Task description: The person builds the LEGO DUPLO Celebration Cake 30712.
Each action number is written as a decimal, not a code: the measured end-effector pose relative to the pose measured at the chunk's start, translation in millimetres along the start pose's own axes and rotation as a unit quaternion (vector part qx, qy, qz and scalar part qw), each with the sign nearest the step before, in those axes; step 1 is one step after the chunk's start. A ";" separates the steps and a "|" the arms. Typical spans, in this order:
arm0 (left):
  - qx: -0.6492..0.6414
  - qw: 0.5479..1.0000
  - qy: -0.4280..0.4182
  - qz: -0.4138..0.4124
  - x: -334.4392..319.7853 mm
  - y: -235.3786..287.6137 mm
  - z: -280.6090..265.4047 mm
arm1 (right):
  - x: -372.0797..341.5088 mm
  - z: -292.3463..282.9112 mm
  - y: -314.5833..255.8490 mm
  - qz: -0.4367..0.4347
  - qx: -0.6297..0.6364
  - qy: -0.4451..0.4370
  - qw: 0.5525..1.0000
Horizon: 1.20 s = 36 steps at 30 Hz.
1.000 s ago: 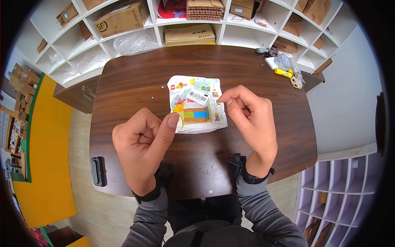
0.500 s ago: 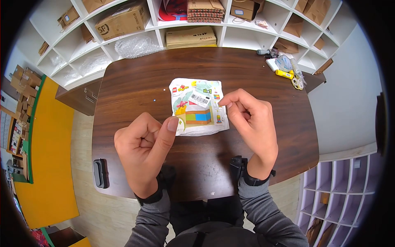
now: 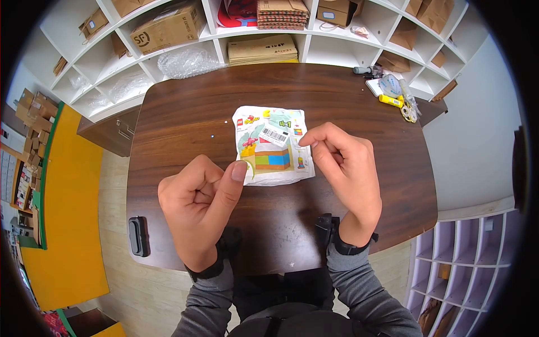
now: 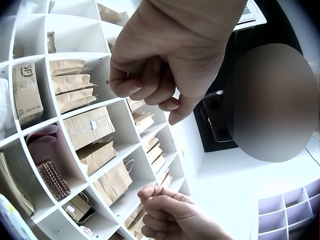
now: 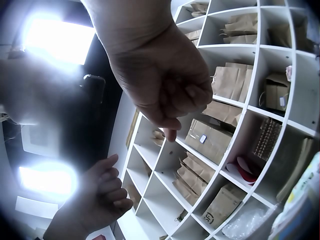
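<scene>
A white LEGO Duplo bag (image 3: 273, 147) lies on the dark wood table (image 3: 185, 118), printed with colored bricks and bearing a barcode label. To its lower left, my left hand (image 3: 202, 210) is raised with curled fingers and the thumb pointing up; the thumb tip overlaps the bag's corner in the head view. On the other side is my right hand (image 3: 348, 174), fingers curled, its index fingertip overlapping the bag's right edge. Nothing is in either hand. Both wrist views show the left hand (image 4: 170, 60) and right hand (image 5: 167, 82) raised in the air, apart from each other.
White shelves (image 3: 337, 50) with paper bags and boxes line the table's far side. A tape roll, yellow glue stick (image 3: 391, 101) and scissors (image 3: 409, 114) lie at the back right corner. Near the front left edge sits a black case (image 3: 138, 236). Lilac shelves (image 3: 460, 253) stand at right.
Both hands keep nearly the same pose. The whole head view has shifted slightly, so the table, bag and hands appear a little farther right.
</scene>
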<state>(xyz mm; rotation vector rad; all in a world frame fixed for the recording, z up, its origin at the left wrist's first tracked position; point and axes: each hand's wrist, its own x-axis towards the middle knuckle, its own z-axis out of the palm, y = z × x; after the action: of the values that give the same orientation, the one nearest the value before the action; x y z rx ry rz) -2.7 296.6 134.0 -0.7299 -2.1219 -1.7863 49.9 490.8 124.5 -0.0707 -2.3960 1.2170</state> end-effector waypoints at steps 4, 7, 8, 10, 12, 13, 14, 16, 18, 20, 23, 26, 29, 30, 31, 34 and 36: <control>0.001 1.000 0.002 0.000 0.6 -0.3 -0.1 | 0.6 -0.4 -0.7 -0.003 -0.001 -0.001 1.000; 0.004 1.000 -0.001 -0.002 0.6 -0.6 0.0 | 0.3 -0.5 -1.8 -0.003 -0.004 -0.005 1.000; 0.008 1.000 -0.002 -0.002 0.6 -0.5 0.0 | 0.6 -0.3 -2.1 -0.006 -0.002 -0.004 1.000; 0.014 1.000 -0.003 0.002 0.6 -0.4 0.3 | 0.5 -0.1 -2.5 -0.011 0.002 -0.002 1.000; 0.020 1.000 -0.004 0.006 0.2 -0.5 1.0 | 0.6 -0.3 -2.3 -0.017 0.006 -0.001 1.000; 0.012 1.000 -0.004 -0.002 -0.1 -0.8 1.1 | 0.7 0.0 -2.1 -0.012 0.006 0.000 1.000; 0.005 1.000 -0.004 -0.010 -0.2 -1.2 1.6 | 0.7 0.0 -1.8 -0.008 0.006 0.001 1.000; 0.003 1.000 -0.010 -0.008 0.3 0.3 2.4 | 0.5 0.2 -1.6 -0.011 0.004 0.007 1.000; 0.003 1.000 -0.013 -0.008 -0.2 1.9 3.2 | 0.4 0.5 -1.7 -0.016 0.004 0.010 1.000; 0.007 1.000 -0.014 -0.012 -0.9 3.1 3.9 | 0.5 1.5 -2.4 -0.010 0.004 0.007 1.000; -0.003 1.000 -0.012 -0.011 -0.6 3.5 3.1 | 0.5 2.6 -4.8 -0.006 0.005 0.016 1.000; -0.015 1.000 -0.012 -0.012 -0.7 3.9 2.6 | 0.7 3.6 -5.0 0.001 0.005 0.021 1.000; -0.016 1.000 -0.018 -0.017 -1.1 4.9 2.7 | 0.8 4.0 -6.9 -0.004 0.008 0.025 1.000; -0.016 1.000 -0.017 -0.018 -1.4 4.6 2.5 | 0.4 4.0 -7.0 -0.004 0.007 0.024 1.000; -0.020 1.000 -0.019 -0.016 -1.5 4.3 2.4 | 0.1 3.9 -6.9 -0.005 0.006 0.023 1.000; -0.021 0.999 -0.022 -0.012 -1.4 3.7 1.6 | -0.5 3.9 -6.7 -0.006 0.006 0.023 1.000; -0.019 0.999 -0.023 -0.011 -1.8 4.4 1.5 | -0.7 3.6 -7.1 -0.005 0.008 0.021 1.000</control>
<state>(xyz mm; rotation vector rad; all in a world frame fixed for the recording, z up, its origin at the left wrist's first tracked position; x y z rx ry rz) 1.3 298.2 136.5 -0.7678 -2.1390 -1.8420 50.2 483.6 127.9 -0.0776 -2.3463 1.2182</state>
